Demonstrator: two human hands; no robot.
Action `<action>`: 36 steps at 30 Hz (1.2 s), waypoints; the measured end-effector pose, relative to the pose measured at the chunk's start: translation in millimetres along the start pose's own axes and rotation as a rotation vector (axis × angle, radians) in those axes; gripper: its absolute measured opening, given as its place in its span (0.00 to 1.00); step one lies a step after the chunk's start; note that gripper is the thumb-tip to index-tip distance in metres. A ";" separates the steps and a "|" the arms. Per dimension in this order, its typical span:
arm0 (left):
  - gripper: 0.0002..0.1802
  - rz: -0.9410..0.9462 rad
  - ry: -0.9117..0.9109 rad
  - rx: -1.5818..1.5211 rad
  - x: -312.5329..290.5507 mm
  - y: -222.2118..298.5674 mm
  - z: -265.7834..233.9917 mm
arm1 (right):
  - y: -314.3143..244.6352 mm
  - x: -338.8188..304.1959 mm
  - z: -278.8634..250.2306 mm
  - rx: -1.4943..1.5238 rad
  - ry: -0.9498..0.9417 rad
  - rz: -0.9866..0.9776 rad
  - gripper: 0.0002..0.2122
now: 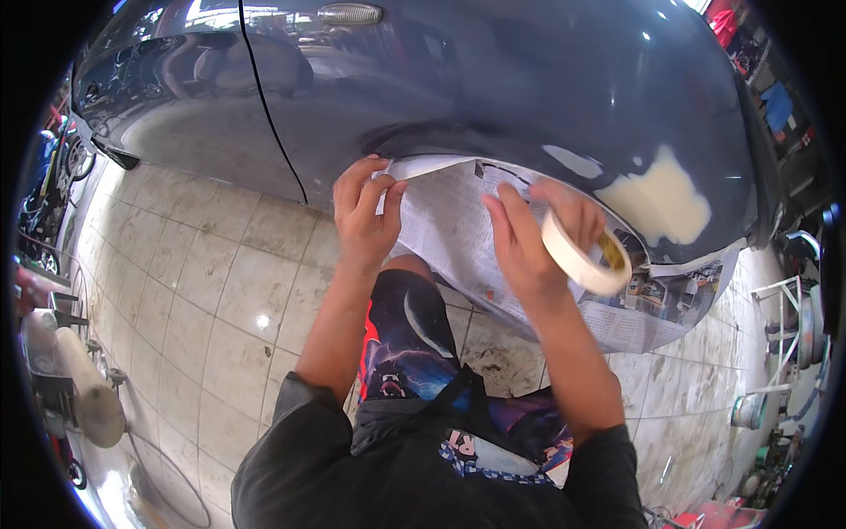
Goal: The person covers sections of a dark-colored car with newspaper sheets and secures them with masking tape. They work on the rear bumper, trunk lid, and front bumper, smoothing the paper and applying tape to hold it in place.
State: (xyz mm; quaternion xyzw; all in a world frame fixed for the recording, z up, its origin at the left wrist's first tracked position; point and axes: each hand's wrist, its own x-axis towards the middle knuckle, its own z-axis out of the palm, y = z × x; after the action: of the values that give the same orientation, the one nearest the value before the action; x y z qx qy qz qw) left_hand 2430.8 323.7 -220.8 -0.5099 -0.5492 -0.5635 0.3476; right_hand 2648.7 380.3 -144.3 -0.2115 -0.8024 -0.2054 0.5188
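Observation:
A dark grey car body (pixel 458 79) curves in front of me, its wheel arch covered by newspaper (pixel 445 212). At the arch's left end my left hand (pixel 363 207) pinches a pale strip of masking tape (pixel 432 165) along the newspaper's upper edge. My right hand (pixel 538 242) is over the middle of the newspaper, with a roll of masking tape (pixel 564 256) hooked on its fingers. Its thumb and forefinger are apart, and the other fingers pass behind or through the roll, partly blurred. Right of the arch is a cream filler patch (pixel 665 198) on the panel.
Beneath the car runs a smeared tiled floor (pixel 225 291). A motorcycle (pixel 70 163) stands at the far left, with a cylindrical object (pixel 92 388) nearer me. To the right is a white metal frame (pixel 780 335) beside cluttered equipment. A hose (pixel 176 476) lies at lower left.

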 end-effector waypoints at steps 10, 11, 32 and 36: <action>0.08 0.041 -0.080 -0.029 1.7 -23.4 11.6 | 23.3 21.2 30.9 -0.135 0.062 -0.225 0.08; 0.09 0.048 -0.080 -0.012 5.3 -25.3 13.2 | 24.6 20.8 31.1 -0.132 0.056 -0.233 0.08; 0.21 0.259 -0.514 0.496 19.3 -157.5 -44.6 | -64.6 -36.4 1.8 0.408 -0.095 0.243 0.11; 0.21 0.349 -0.463 0.523 -0.9 -132.4 -73.0 | -68.5 -123.9 -74.2 0.588 -0.192 0.438 0.24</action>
State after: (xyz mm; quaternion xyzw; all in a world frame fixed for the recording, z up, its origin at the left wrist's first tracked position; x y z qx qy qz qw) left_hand 2290.9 273.0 -247.7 -0.6035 -0.6431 -0.2072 0.4234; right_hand 2712.3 267.3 -237.8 -0.2386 -0.8078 0.1704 0.5113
